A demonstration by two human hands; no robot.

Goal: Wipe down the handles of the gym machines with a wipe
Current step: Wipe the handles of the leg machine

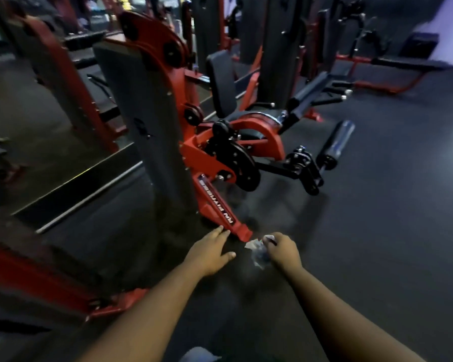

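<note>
- Two bare arms reach in from six o'clock, both hands out over the dark rubber floor (pixel 377 231) in front of a red leg machine (pixel 220 152).
- Right hand (pixel 283 250), at about five o'clock from the frame's centre, has its fingers curled round a crumpled wipe (pixel 258 253); white and bluish folds poke out on its left side.
- Left hand (pixel 211 254) is spread and relaxed, gripping nothing, fingertips pointing to twelve o'clock and lying just beside the red foot of the machine's base (pixel 239 231). Whether they touch it, I cannot tell.
- Wipe sits between the two hands, close to that red foot, at roughly three o'clock from the left hand.
- Judging the wipe: it looks thin, soft and very light, bunching freely, likely damp and easy to tear if snagged on a bolt. Best held as a loose wad in the palm so it can wrap round a bar.
- No handle is under the wipe yet, so I'd call this an approach, with the wiping not begun on this machine.
- Likely targets: the short chrome-tipped grips (pixel 263 104) beside the seat at one o'clock, and the padded roller (pixel 338 145) at two o'clock; both are well apart from the hands.
- Handles look rigid and fixed, so firm pressure should be fine.
- Picture is blurred, so finer detail of the wipe is lost.
</note>
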